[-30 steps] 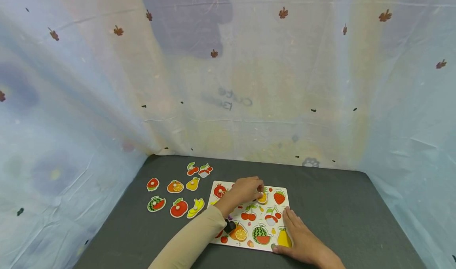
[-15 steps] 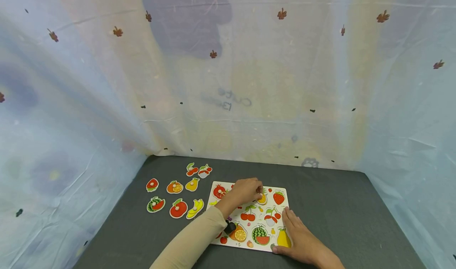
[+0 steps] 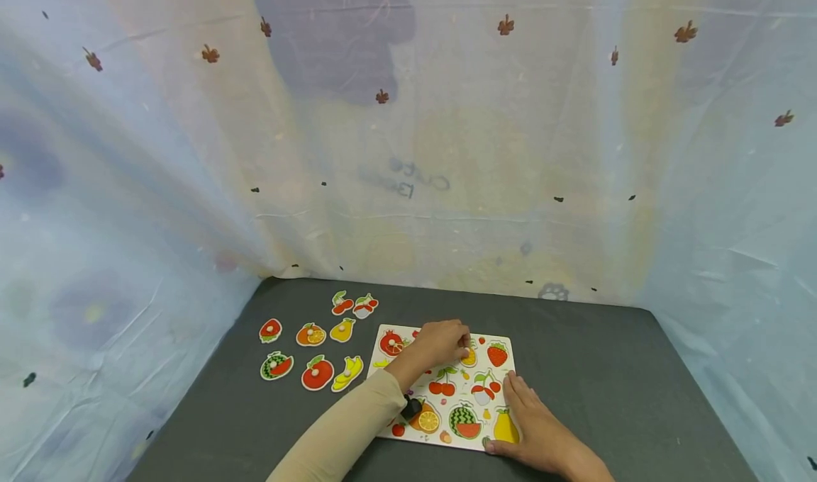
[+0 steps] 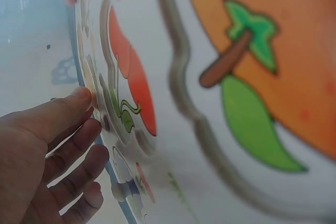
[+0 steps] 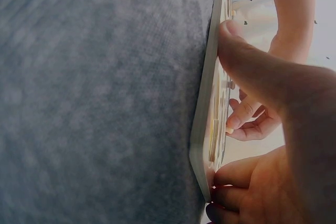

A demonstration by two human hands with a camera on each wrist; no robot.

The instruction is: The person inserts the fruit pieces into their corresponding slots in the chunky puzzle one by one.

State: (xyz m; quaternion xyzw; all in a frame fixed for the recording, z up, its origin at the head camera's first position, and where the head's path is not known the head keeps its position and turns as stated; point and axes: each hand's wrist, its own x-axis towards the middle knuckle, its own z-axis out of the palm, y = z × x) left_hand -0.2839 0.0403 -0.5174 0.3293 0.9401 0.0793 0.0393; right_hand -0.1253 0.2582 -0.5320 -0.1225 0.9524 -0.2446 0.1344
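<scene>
A white fruit puzzle board (image 3: 386, 330) lies on the dark table, printed with cherries, oranges, a watermelon and a strawberry. My left hand (image 3: 440, 344) reaches over its far part, thumb and fingertips pinching the small knob of a yellow fruit puzzle piece (image 3: 469, 359). The right wrist view shows that left hand (image 5: 252, 116) with its fingertips close together at the board's face. Along the board's right edge my right hand (image 3: 539, 429) rests with fingers extended, its thumb at the near edge beside a printed pear (image 3: 506, 425). The left forearm hides the board's left part.
Left of the board lie several loose knobbed pieces, among them a watermelon (image 3: 276, 366), a red apple (image 3: 317, 373), bananas (image 3: 347, 374), an orange (image 3: 310, 334), a pear (image 3: 341, 330) and cherries (image 3: 342, 303). A printed curtain (image 3: 447, 149) encloses the table (image 3: 606, 368).
Both hands keep nearly the same places. The whole head view shifts very slightly, with the loose pieces unmoved on the table.
</scene>
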